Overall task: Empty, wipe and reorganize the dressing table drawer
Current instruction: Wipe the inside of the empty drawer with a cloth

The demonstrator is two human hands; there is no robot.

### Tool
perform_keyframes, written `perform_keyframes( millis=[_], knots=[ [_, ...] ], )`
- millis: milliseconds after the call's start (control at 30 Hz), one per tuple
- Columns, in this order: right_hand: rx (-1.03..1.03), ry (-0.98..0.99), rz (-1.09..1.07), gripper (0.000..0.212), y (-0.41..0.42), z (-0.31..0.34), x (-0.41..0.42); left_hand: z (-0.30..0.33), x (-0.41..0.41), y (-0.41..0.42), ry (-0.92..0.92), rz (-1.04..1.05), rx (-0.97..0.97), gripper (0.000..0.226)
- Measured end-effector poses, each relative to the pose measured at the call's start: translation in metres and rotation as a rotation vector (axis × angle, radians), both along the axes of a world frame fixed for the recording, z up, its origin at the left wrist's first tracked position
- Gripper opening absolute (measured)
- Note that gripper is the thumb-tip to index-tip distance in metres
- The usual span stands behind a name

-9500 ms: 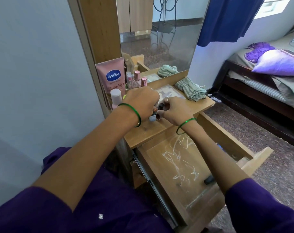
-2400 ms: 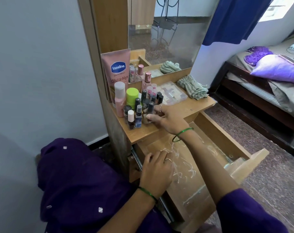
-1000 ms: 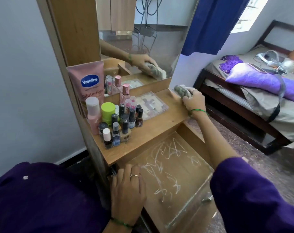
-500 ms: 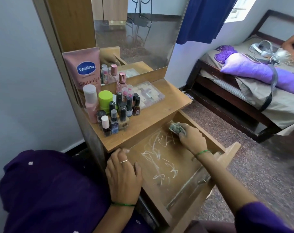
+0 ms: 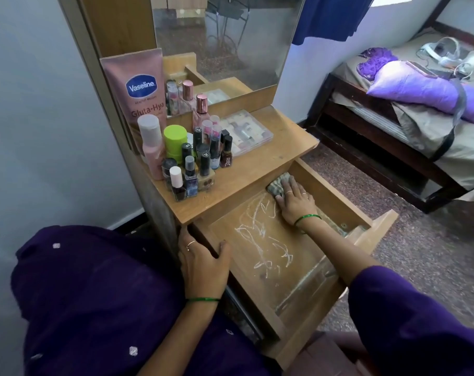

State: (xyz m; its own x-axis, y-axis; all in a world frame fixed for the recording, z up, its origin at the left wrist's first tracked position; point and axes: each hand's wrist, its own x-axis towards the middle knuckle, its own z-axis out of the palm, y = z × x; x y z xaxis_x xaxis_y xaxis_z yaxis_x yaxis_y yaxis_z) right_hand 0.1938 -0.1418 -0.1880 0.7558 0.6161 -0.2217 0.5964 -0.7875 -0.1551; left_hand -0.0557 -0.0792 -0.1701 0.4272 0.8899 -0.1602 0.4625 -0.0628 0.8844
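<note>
The wooden drawer is pulled out and empty, its floor streaked with white scribbles. My right hand presses a grey-green cloth flat against the drawer floor at its far inner corner. My left hand grips the drawer's left side wall, thumb inside. On the table top stand several nail polish bottles, a pink Vaseline tube, a pink bottle, a green-capped jar and a clear compartment box.
A mirror rises behind the table top. A bed with a purple pillow stands to the right across a speckled floor. A blue curtain hangs by the window. A grey wall is on the left.
My right hand took the cloth from the table top's right end, brought it down into the drawer and now presses it deeper in the back corner. The left hand stays on the drawer's left wall.
</note>
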Motion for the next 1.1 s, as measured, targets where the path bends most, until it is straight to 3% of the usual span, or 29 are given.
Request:
perform_keyframes(
  millis=[200,700,1100],
  knots=[
    [0.006,0.031,-0.032,0.055,0.002,0.001,-0.007,0.001,0.002,0.002,-0.112,-0.038,-0.084,0.07],
    [0.035,0.114,0.124,0.056,0.007,0.001,-0.087,0.002,0.002,0.002,-0.072,0.06,-0.065,0.056],
    [-0.003,0.155,0.438,0.06,0.007,0.008,-0.141,0.005,0.001,0.003,-0.087,0.058,-0.028,0.038]
  ],
)
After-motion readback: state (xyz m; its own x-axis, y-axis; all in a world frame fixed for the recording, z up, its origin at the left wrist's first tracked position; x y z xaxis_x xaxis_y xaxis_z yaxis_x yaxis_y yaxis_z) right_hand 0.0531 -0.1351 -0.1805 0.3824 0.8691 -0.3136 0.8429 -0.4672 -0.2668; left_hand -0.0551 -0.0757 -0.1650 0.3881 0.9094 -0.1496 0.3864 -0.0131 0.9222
